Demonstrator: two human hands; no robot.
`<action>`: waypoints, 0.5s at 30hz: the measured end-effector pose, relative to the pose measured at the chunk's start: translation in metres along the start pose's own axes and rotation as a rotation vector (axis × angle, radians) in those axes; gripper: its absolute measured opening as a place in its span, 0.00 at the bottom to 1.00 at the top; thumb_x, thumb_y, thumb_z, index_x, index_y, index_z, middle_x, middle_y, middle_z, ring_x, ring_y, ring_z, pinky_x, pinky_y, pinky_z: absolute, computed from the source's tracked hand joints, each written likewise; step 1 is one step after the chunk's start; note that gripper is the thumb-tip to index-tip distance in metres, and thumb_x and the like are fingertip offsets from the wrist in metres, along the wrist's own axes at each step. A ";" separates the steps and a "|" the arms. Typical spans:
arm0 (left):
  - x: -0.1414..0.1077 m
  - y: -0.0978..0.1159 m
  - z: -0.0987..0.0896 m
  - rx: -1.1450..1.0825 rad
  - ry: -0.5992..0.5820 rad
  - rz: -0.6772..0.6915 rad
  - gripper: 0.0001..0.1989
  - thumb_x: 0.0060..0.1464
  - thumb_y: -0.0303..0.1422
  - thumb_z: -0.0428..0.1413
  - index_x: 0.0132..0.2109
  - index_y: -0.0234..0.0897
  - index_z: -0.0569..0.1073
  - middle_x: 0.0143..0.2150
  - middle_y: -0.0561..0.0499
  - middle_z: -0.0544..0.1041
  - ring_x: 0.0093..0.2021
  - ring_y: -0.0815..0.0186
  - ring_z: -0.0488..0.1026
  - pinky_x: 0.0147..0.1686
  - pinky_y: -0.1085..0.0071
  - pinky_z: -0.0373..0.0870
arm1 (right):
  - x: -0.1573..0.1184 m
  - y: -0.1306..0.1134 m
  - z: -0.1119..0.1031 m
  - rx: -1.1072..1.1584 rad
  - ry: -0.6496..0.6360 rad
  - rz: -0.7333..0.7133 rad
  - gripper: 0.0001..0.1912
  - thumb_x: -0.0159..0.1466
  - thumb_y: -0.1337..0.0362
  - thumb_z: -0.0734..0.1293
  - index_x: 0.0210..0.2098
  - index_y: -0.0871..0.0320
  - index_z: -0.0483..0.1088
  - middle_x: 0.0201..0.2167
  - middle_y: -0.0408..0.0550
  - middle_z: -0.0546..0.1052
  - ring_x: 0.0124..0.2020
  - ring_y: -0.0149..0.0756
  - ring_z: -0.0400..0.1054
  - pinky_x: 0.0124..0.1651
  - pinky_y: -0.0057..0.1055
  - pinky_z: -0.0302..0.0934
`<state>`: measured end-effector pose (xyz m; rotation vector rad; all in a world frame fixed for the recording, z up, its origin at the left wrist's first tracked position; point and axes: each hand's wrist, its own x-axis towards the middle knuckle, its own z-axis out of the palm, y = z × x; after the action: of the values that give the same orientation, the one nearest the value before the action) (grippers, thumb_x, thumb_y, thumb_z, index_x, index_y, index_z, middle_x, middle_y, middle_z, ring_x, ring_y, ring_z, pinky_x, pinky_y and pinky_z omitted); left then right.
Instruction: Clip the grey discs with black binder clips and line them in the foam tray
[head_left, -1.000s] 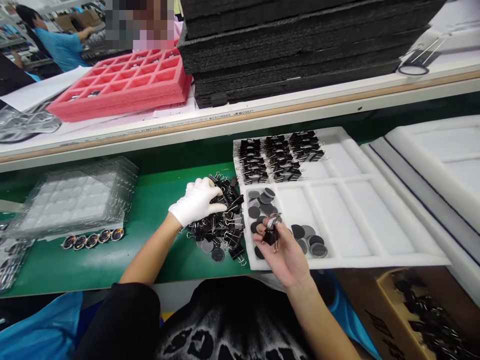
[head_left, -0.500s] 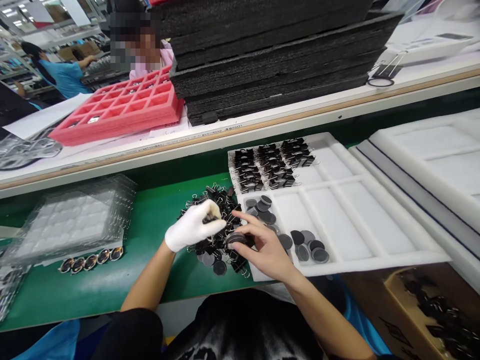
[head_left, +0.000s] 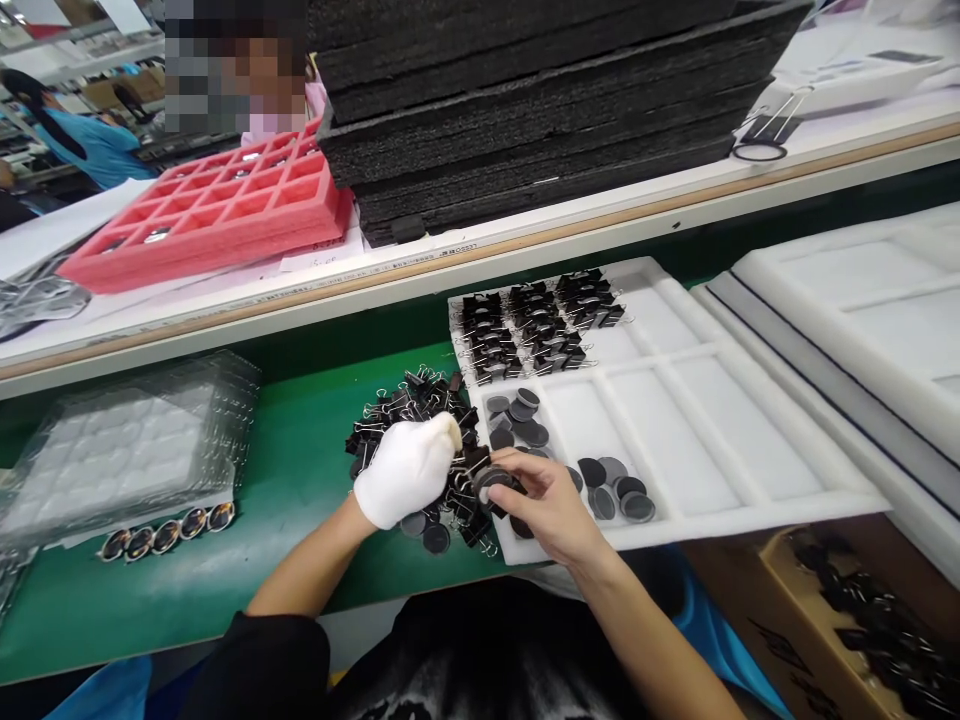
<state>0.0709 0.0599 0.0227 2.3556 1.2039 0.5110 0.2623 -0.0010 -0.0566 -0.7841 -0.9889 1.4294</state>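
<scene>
My left hand (head_left: 411,468), in a white glove, is closed above the heap of black binder clips (head_left: 381,412); what its fingers pinch is too small to make out. Bare and closed, my right hand (head_left: 546,502) grips a dark round disc (head_left: 495,482), with a black clip (head_left: 477,460) at its upper edge. Loose grey discs (head_left: 435,538) lie below the heap. The white foam tray (head_left: 694,490) holds rows of clipped pieces (head_left: 540,325) at its upper left and loose discs (head_left: 529,432) in nearer compartments.
Clear plastic trays (head_left: 142,430) and a row of round pieces (head_left: 166,535) lie at left. Beyond the ledge stand a red foam tray (head_left: 217,215) and black foam sheets (head_left: 540,130). More white trays (head_left: 862,300) are at right, with a clip-filled box (head_left: 780,600) below.
My left hand has turned and closed, moving slightly right and down. The disc in my right hand has moved a little right, and a clip now shows at its edge. The view has shifted slightly.
</scene>
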 end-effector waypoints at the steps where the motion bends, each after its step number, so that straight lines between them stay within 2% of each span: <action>1: 0.001 0.000 -0.004 0.004 -0.094 -0.010 0.14 0.65 0.34 0.43 0.32 0.39 0.68 0.21 0.56 0.64 0.21 0.70 0.60 0.25 0.72 0.57 | -0.001 0.001 -0.001 0.009 0.051 -0.021 0.09 0.57 0.58 0.80 0.36 0.52 0.82 0.40 0.47 0.82 0.42 0.38 0.76 0.49 0.34 0.71; 3: 0.001 0.004 -0.008 0.009 -0.221 -0.066 0.15 0.61 0.36 0.50 0.26 0.39 0.62 0.18 0.58 0.59 0.20 0.72 0.53 0.23 0.72 0.52 | -0.002 0.002 -0.004 0.013 0.098 -0.048 0.10 0.57 0.58 0.80 0.37 0.50 0.82 0.41 0.47 0.82 0.43 0.38 0.76 0.48 0.33 0.72; 4: 0.000 0.006 -0.009 0.006 -0.242 -0.102 0.17 0.58 0.36 0.53 0.24 0.39 0.59 0.17 0.59 0.57 0.20 0.73 0.51 0.23 0.73 0.51 | -0.002 0.003 -0.005 0.006 0.090 -0.053 0.09 0.57 0.58 0.80 0.37 0.50 0.83 0.41 0.47 0.82 0.43 0.38 0.76 0.48 0.33 0.72; 7: -0.003 0.013 -0.005 -0.016 -0.209 -0.130 0.22 0.53 0.38 0.58 0.21 0.38 0.55 0.16 0.60 0.53 0.21 0.74 0.48 0.23 0.73 0.49 | -0.001 0.002 -0.008 -0.031 0.042 -0.056 0.08 0.57 0.58 0.80 0.36 0.50 0.82 0.40 0.48 0.82 0.43 0.39 0.77 0.47 0.33 0.72; 11: -0.005 0.013 -0.001 0.006 -0.160 -0.076 0.21 0.53 0.37 0.58 0.22 0.38 0.55 0.16 0.61 0.54 0.20 0.75 0.49 0.23 0.73 0.48 | 0.000 -0.009 -0.016 -0.109 0.046 -0.067 0.09 0.57 0.58 0.80 0.36 0.51 0.81 0.44 0.49 0.83 0.47 0.41 0.77 0.49 0.35 0.73; 15: -0.006 0.009 -0.002 -0.060 -0.209 -0.076 0.18 0.55 0.36 0.56 0.23 0.38 0.58 0.16 0.61 0.57 0.19 0.75 0.53 0.22 0.75 0.51 | 0.001 -0.034 -0.033 -0.285 0.054 -0.039 0.10 0.61 0.58 0.77 0.40 0.52 0.81 0.41 0.49 0.84 0.43 0.41 0.78 0.45 0.34 0.73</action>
<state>0.0730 0.0509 0.0282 2.2399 1.1597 0.2644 0.3068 0.0037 -0.0393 -0.9997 -1.1751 1.2429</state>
